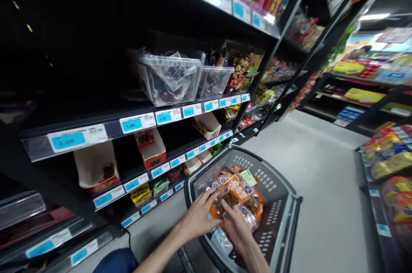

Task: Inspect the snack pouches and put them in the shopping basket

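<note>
A grey plastic shopping basket (230,153) with slotted walls stands on the floor. Orange-and-clear snack packets (254,204) are heaped inside it, with a pale green packet (247,177) among them. Over the heap, my left hand (200,216) has its fingers curled on the left side of an orange snack packet (236,189). My right hand (237,226) grips the same packet from the near side, its thumb and fingers partly hidden. Below my hands, a light-blue packet (220,238) lies near the basket's front wall.
Dark shelves with price tags (137,123) run along the left, holding clear plastic bins (172,80) and open cardboard boxes (96,165). A grey floor aisle (322,178) lies right of the basket, bordered by a rack of bagged snacks (389,148).
</note>
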A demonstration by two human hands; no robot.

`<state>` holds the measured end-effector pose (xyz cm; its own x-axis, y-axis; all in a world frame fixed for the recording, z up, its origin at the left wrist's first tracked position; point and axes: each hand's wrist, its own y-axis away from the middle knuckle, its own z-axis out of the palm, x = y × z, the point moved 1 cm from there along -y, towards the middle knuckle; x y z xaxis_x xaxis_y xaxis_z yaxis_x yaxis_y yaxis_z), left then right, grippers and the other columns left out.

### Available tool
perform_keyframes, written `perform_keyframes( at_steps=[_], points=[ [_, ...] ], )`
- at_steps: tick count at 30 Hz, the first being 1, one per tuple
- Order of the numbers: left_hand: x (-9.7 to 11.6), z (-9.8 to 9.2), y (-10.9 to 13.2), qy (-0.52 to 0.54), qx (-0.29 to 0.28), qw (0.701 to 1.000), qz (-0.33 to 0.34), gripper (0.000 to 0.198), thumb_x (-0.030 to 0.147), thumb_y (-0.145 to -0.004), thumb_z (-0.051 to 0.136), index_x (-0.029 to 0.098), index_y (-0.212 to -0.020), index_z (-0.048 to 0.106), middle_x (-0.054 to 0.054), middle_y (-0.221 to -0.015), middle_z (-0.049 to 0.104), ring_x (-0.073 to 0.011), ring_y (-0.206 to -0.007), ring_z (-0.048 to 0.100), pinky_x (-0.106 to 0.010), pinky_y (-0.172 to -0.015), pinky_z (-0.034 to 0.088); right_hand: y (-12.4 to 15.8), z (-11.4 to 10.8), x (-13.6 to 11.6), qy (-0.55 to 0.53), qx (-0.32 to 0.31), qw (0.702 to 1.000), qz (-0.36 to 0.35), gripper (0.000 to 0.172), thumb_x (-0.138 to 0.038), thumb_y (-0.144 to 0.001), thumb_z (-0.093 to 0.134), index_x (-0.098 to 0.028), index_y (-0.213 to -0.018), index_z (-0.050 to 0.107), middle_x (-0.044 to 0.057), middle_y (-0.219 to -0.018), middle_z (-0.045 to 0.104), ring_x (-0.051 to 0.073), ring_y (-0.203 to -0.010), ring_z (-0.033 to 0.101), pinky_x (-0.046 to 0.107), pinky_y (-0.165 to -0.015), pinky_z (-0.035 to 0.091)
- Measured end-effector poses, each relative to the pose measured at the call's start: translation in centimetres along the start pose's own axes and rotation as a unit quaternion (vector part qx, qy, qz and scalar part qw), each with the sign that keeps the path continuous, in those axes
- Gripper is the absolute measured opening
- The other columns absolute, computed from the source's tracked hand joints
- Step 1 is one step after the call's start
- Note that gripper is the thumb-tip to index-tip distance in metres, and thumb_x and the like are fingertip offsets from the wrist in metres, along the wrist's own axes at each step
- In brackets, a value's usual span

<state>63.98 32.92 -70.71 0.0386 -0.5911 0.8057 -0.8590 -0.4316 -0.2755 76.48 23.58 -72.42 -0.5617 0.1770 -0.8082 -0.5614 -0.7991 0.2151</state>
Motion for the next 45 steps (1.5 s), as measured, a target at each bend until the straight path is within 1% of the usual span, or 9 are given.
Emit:
perform_keyframes(
  at_steps=[5,9,14,20,27,34,38,41,45],
  points=[
    [-1.7,-0.3,-1.1,0.040,-0.013,0.999,0.022,0.096,0.015,-0.062,0.081,0.032,-0.149,0.044,-0.007,-0.155,0.045,-0.0289,-0.140,0.046,-0.042,-0.119,0.036,-0.3,-1.1,-0.1,-0.032,0.014,0.999,-0.016,0.050,-0.045,-0.060,0.091,-0.031,-0.106,0.074,0.004,-0.114,0.076,0.034,-0.118,0.066,0.050,-0.093,0.060],
    [-1.2,-1.7,-1.8,0.113,0.012,0.993,-0.038,0.062,0.013,-0.074,0.066,0.025,-0.134,0.056,-0.007,-0.125,0.070,-0.0258,-0.114,0.066,-0.037,-0.100,0.050,-0.3,-1.8,-0.5,-0.032,0.009,0.998,-0.058,0.053,-0.042,-0.060,0.092,-0.030,-0.109,0.074,0.005,-0.108,0.077,0.031,-0.111,0.070,0.049,-0.095,0.058],
    [-0.6,-2.0,-1.9,0.159,-0.017,0.986,-0.046,0.026,0.034,-0.089,0.062,0.019,-0.111,0.061,-0.005,-0.100,0.076,-0.0240,-0.093,0.071,-0.031,-0.081,0.051,-0.7,-1.8,-0.7,-0.006,0.033,0.994,-0.107,0.050,-0.036,-0.061,0.093,-0.026,-0.106,0.073,0.005,-0.109,0.076,0.026,-0.109,0.071,0.041,-0.097,0.057],
    [-2.0,-2.0,-2.2,0.259,-0.060,0.961,-0.074,0.034,0.047,-0.086,0.070,0.020,-0.093,0.051,-0.001,-0.081,0.072,-0.0183,-0.076,0.069,-0.025,-0.068,0.048,-0.4,-0.6,-1.4,-0.030,0.040,0.991,-0.126,0.048,-0.037,-0.067,0.089,-0.025,-0.109,0.070,0.005,-0.111,0.076,0.025,-0.108,0.070,0.039,-0.096,0.057],
    [-1.8,-1.7,-3.0,0.272,-0.044,0.958,-0.075,0.054,0.043,-0.087,0.070,0.024,-0.131,0.044,-0.009,-0.118,0.072,-0.0252,-0.107,0.071,-0.041,-0.093,0.056,-0.7,0.0,-2.7,-0.036,0.038,0.990,-0.128,0.044,-0.041,-0.069,0.088,-0.020,-0.105,0.071,0.006,-0.106,0.077,0.024,-0.098,0.072,0.040,-0.091,0.058],
    [-3.4,-1.2,-3.4,0.283,0.012,0.956,-0.075,0.071,0.047,-0.087,0.068,0.021,-0.144,0.035,-0.015,-0.128,0.067,-0.0299,-0.116,0.067,-0.049,-0.100,0.055,-1.0,0.6,-2.7,-0.076,0.063,0.988,-0.122,0.044,-0.042,-0.070,0.086,-0.022,-0.106,0.071,0.003,-0.112,0.076,0.024,-0.106,0.070,0.042,-0.096,0.057],
    [-3.4,-1.2,-3.4,0.266,0.078,0.960,-0.042,0.085,0.049,-0.092,0.062,0.029,-0.157,0.012,-0.014,-0.142,0.057,-0.0287,-0.128,0.060,-0.049,-0.108,0.050,-1.2,0.2,-2.2,-0.057,0.093,0.991,-0.083,0.041,-0.036,-0.065,0.088,-0.019,-0.098,0.072,0.004,-0.098,0.078,0.024,-0.093,0.073,0.041,-0.088,0.060],
    [-3.6,-1.2,-3.3,0.238,0.104,0.965,-0.035,0.089,0.048,-0.095,0.057,0.032,-0.159,-0.003,-0.013,-0.143,0.054,-0.0276,-0.129,0.059,-0.049,-0.109,0.049,-1.4,-0.1,-1.8,0.005,0.071,0.995,-0.075,0.042,-0.038,-0.063,0.089,-0.016,-0.095,0.074,0.006,-0.091,0.079,0.024,-0.085,0.073,0.040,-0.087,0.059],
    [-4.0,-1.5,-3.2,0.167,0.073,0.983,-0.021,0.065,0.045,-0.097,0.055,0.030,-0.156,0.031,-0.012,-0.147,0.050,-0.0293,-0.135,0.052,-0.050,-0.116,0.040,-1.3,-0.3,-1.7,0.086,0.055,0.989,-0.106,0.045,-0.041,-0.063,0.090,-0.016,-0.098,0.076,0.007,-0.096,0.079,0.023,-0.088,0.073,0.039,-0.091,0.056]
  ],
)
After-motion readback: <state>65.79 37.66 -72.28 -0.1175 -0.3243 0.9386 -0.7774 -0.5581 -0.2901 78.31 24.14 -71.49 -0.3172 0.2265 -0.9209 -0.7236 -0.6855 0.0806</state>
